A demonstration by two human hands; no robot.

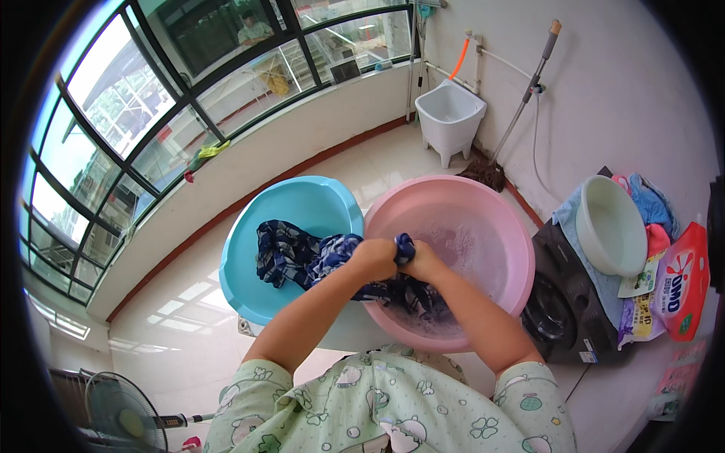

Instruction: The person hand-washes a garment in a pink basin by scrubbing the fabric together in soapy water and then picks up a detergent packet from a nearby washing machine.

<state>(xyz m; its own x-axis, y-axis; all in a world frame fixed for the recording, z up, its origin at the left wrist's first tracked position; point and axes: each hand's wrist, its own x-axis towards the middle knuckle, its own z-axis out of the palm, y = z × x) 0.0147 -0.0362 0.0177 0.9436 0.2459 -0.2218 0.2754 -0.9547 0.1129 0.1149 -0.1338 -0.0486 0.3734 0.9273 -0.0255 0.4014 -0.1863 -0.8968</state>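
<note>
A dark blue patterned garment [289, 249] stretches from the light-blue plastic basin [283, 201] across to the pink plastic basin [504, 226]. My left hand [374, 259] is closed around a bunched part of it, near where the two rims meet. Close beside it, my right hand [420, 261] grips the same cloth, and a twisted knot of fabric sticks up between both fists. One end of the garment rests in the blue basin; another part hangs into the sudsy water [453, 243] of the pink one. My fingertips are mostly hidden.
Right of the basins stands a black washing machine [558, 300] bearing a pale bowl [612, 226], towels and detergent bags [682, 283]. Behind are a white mop sink [451, 116] and a mop [484, 170] leaning on the wall. A fan [127, 416] stands lower left.
</note>
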